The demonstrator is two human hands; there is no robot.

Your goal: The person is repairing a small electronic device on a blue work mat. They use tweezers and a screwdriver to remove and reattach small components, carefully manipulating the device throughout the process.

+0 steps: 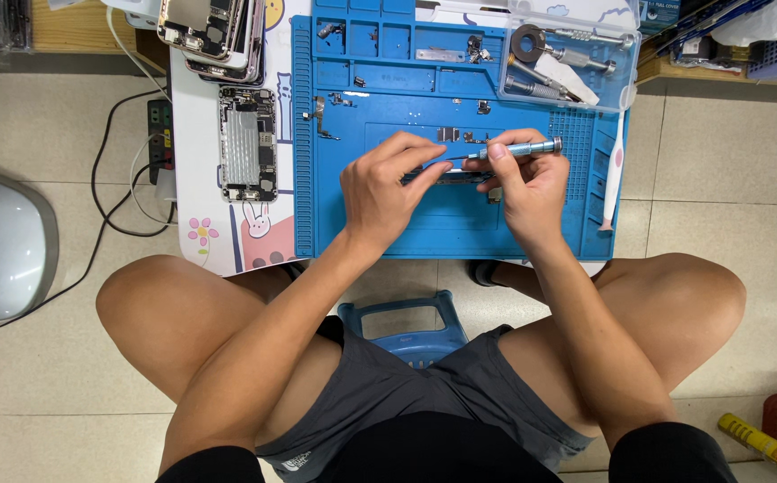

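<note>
both hands are working at the middle of a blue repair mat (335, 224). left hand (384, 192) is curling its fingers down onto a small dark phone part (460, 176), mostly hidden beneath them, its shape unclear. right hand (527, 188) is pinching a slim blue-grey screwdriver (514, 149), tip lying level toward the part. left of the mat, an opened phone chassis (247, 143) is lying on the white table (194, 161). at the far right, a clear tool tray (567, 58) is sitting on the mat's upper corner.
</note>
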